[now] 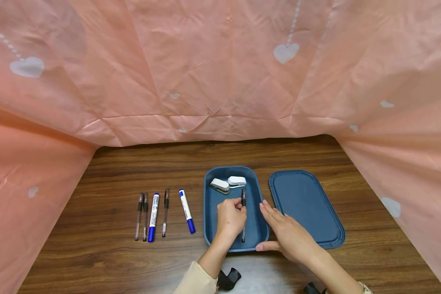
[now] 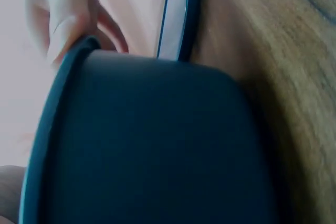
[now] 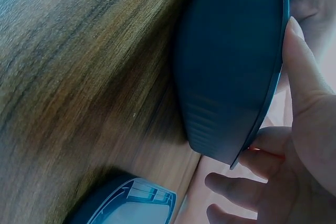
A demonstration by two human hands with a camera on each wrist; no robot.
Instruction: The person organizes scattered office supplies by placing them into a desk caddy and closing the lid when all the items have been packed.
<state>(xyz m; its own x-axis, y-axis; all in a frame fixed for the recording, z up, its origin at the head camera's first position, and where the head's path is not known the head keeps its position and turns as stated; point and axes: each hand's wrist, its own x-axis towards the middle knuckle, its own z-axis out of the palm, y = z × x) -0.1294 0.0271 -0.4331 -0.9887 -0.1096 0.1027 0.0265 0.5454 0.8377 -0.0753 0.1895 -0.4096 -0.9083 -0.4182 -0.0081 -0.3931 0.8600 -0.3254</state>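
Note:
A blue plastic box stands uncovered on the table. My left hand reaches into it and pinches a black-capped gel pen, which lies lengthwise along the right part of the box. Two white staplers sit side by side at the box's far end. With fingers fairly straight, my right hand touches the box's right rim, thumb at the near corner. In the left wrist view the box wall hides the pen, and only part of the left hand shows above the rim.
A blue lid lies flat right of the box. To the left lie several gel pens and two blue-capped markers, roughly parallel. Pink cloth with hearts encloses the wooden table at the back and sides.

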